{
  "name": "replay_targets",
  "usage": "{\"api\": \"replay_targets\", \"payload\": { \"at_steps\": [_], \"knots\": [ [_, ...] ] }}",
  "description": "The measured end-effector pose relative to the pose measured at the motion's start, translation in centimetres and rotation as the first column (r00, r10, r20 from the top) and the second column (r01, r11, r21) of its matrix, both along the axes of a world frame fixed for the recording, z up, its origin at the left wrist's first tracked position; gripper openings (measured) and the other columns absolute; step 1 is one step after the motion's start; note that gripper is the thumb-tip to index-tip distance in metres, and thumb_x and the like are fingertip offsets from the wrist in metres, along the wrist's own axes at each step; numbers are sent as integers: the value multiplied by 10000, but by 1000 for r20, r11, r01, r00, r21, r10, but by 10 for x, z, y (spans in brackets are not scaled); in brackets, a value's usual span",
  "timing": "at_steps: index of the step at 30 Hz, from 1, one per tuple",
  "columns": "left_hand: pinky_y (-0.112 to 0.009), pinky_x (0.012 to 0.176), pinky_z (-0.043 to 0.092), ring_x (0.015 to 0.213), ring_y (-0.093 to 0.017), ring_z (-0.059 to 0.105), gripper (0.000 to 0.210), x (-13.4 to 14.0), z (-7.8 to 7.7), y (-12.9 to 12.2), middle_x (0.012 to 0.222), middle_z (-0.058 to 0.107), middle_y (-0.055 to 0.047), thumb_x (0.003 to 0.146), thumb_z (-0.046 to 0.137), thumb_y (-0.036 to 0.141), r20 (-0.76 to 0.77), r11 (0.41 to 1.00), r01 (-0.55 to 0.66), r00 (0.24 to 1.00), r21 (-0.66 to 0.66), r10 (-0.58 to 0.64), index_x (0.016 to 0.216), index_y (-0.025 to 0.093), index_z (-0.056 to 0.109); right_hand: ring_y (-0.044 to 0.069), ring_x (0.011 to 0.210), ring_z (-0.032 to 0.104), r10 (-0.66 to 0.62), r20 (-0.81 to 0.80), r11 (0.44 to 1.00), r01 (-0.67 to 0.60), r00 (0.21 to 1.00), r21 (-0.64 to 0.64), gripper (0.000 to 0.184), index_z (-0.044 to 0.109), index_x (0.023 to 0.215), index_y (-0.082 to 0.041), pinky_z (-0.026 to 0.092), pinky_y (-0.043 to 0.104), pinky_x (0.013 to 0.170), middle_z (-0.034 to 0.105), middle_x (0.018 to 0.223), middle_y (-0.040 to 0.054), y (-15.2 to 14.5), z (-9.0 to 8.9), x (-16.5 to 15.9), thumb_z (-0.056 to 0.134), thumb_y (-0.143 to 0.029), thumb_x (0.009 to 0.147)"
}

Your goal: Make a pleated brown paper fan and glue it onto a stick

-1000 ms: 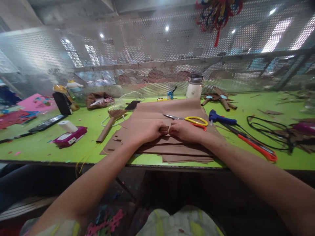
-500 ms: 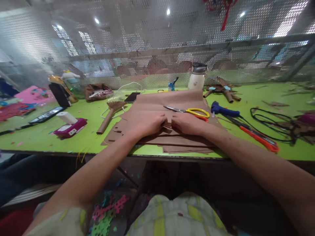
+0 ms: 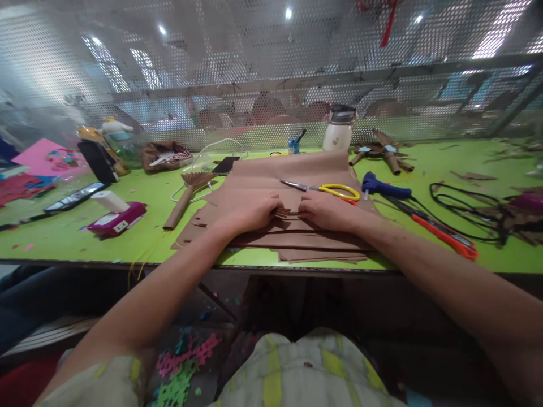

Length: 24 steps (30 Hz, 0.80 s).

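Small pleats of brown paper (image 3: 281, 212) stick out from the pinched fingers of my left hand (image 3: 261, 213). Facing it, my right hand (image 3: 324, 212) has its fingers curled at the other end of the folded paper; its fingertips are partly hidden. Both hands rest over a stack of brown paper sheets (image 3: 288, 167). Just beyond my hands lie scissors (image 3: 316, 188) with yellow and red-orange handles, blades pointing left. Left of the stack is a rolled brown paper piece (image 3: 180, 209) with a fanned, pleated end.
A blue glue gun (image 3: 384, 188), a red-handled tool (image 3: 445, 234) and black cable (image 3: 441, 209) lie right. Behind stand a white bottle (image 3: 337, 135) and a small blue jar (image 3: 293, 146). A purple power adapter (image 3: 116, 219) and a phone (image 3: 76, 198) lie left on the green table (image 3: 237, 259).
My hands have moved slightly apart, and more of the pleated paper shows by my left fingers. The whole view has shifted a little. The scissors stay in place on the sheets.
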<state>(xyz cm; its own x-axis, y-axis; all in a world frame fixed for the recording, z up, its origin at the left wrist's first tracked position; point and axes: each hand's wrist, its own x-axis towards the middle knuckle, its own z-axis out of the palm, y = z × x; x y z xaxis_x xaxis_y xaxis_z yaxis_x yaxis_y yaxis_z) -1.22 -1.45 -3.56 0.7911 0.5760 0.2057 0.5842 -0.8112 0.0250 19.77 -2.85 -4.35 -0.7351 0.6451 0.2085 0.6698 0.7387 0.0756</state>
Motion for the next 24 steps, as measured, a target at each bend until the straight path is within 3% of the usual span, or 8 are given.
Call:
{"api": "replay_targets", "payload": {
  "at_steps": [6,10,19,24],
  "knots": [
    [-227,591,321,631,-110,429,64,2,-3,5,715,513,-13,748,446,131,74,998,-49,996,-49,52,717,153,497,129,669,504,-24,-283,991,-16,959,-136,187,638,873,-143,344,236,621,616,771,48,11,-5,1,504,-254,807],
    [-231,598,323,637,-115,431,66,5,-9,8,721,513,-19,770,444,155,91,997,-75,993,-17,76,726,151,493,123,689,510,17,-327,993,-55,945,-107,157,653,792,-136,357,222,651,607,755,44,21,-13,3,501,-177,791],
    [-244,603,298,653,-130,448,127,5,-4,6,761,511,-38,793,445,167,-37,996,12,999,94,-8,793,161,573,166,741,490,23,9,999,-23,1000,44,176,618,794,-99,324,260,664,566,813,106,15,-11,-3,448,-140,808],
    [-262,621,290,668,-140,442,145,4,-4,3,798,527,-62,784,419,116,-120,984,12,993,180,10,783,145,561,183,785,483,39,85,993,-48,996,105,158,591,809,-99,326,276,697,554,844,115,11,-9,-3,434,-104,790]
  ]
}}
